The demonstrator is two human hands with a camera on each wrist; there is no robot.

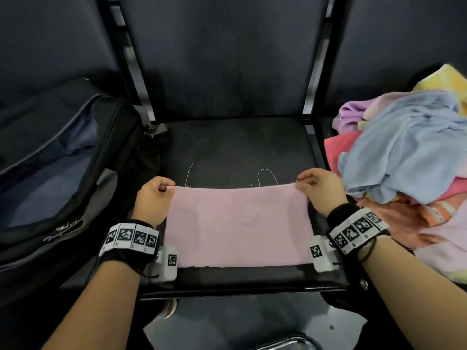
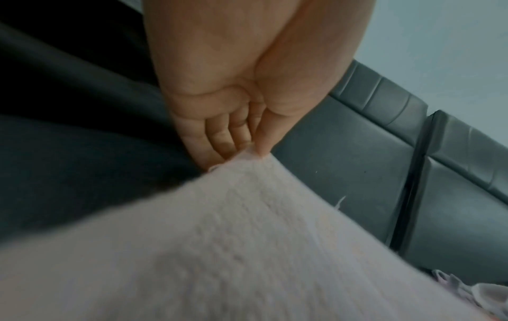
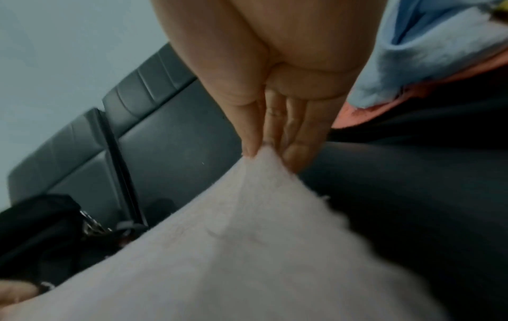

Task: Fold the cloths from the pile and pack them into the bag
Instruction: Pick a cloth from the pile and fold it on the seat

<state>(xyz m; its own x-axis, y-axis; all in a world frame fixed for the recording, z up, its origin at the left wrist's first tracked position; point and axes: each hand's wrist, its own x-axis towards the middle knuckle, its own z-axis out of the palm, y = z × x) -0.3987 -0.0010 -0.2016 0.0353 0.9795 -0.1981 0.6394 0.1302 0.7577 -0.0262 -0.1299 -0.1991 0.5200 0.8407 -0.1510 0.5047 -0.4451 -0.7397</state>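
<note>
Dark seat (image 1: 240, 147): pink cloth (image 1: 238, 228) long axis left-right, far corners pinched by left hand (image 1: 153, 198), right hand (image 1: 322, 189).

Row of dark padded seats (image 1: 237, 147) with upright backrests (image 1: 227, 51); loose white threads (image 1: 265, 176) lie on the middle seat.

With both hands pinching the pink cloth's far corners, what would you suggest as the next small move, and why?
Probably draw both corners toward the near edge, folding the pink cloth in half: left hand and right hand pinch its far corners, and it lies flat.
</note>
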